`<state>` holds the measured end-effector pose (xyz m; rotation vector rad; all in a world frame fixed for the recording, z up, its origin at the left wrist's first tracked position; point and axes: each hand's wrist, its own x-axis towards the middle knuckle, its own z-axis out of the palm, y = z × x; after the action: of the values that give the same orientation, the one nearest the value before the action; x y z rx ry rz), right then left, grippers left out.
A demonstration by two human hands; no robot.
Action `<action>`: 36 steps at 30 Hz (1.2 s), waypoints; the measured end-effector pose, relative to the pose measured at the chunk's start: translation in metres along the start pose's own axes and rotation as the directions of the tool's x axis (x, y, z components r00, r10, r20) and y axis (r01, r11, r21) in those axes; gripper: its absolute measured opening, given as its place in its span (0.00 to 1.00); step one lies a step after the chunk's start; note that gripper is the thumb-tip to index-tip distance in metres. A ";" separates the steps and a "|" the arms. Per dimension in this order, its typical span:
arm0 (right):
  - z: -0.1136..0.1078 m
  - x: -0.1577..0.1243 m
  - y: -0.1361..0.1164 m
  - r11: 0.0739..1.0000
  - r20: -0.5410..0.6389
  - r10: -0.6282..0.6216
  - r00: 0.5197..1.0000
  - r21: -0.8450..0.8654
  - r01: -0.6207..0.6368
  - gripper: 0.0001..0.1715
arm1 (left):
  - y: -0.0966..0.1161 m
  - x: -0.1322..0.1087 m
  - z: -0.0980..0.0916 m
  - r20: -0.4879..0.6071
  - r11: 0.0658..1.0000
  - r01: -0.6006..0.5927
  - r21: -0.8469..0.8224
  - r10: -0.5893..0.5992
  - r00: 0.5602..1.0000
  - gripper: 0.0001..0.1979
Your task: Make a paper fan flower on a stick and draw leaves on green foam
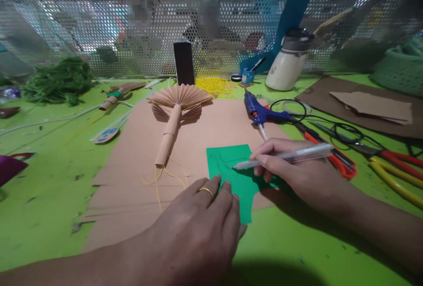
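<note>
A cut piece of green paper (243, 191) with thin curved pen lines lies on stacked brown paper sheets (132, 158). My left hand (201, 220), with a gold ring on one finger, rests flat on the green paper's lower left part, fingers stretched forward. In my right hand (294, 169) is a clear-barrelled pen (306, 151), gripped between thumb and fingers. Its tip touches the green paper, or nearly so, at the drawn lines. To the left, a pleated brown paper fan shape with a rolled paper tube (168, 138) lies on the sheets, yellow strings trailing from its lower end.
A blue glue gun (256, 107), a red cutter knife (343, 167) and scissors (393, 158) lie to the right. Behind stand a phone (184, 63), a small blue pot (247, 76) and a white jug (287, 65). Green shredded strands (59, 81) heap at the left.
</note>
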<state>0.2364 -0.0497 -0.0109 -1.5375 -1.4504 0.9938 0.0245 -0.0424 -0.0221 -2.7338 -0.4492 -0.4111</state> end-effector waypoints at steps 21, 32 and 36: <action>0.002 0.001 0.001 1.000 0.006 -0.012 1.000 0.004 0.012 0.08 | 0.004 0.000 -0.003 -0.028 1.000 0.030 -0.001 -0.030 0.999 0.17; 0.000 0.001 0.006 0.993 0.030 -0.036 0.999 0.114 0.032 0.10 | 0.003 0.000 0.000 -0.021 0.999 0.042 -0.012 -0.042 0.999 0.16; 0.002 0.001 0.000 0.993 0.066 -0.033 0.997 0.113 0.025 0.10 | 0.003 -0.004 -0.002 -0.032 0.999 0.038 0.004 -0.038 0.999 0.16</action>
<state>0.2342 -0.0488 -0.0118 -1.4104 -1.4347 1.1005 0.0218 -0.0463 -0.0226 -2.7139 -0.4938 -0.4623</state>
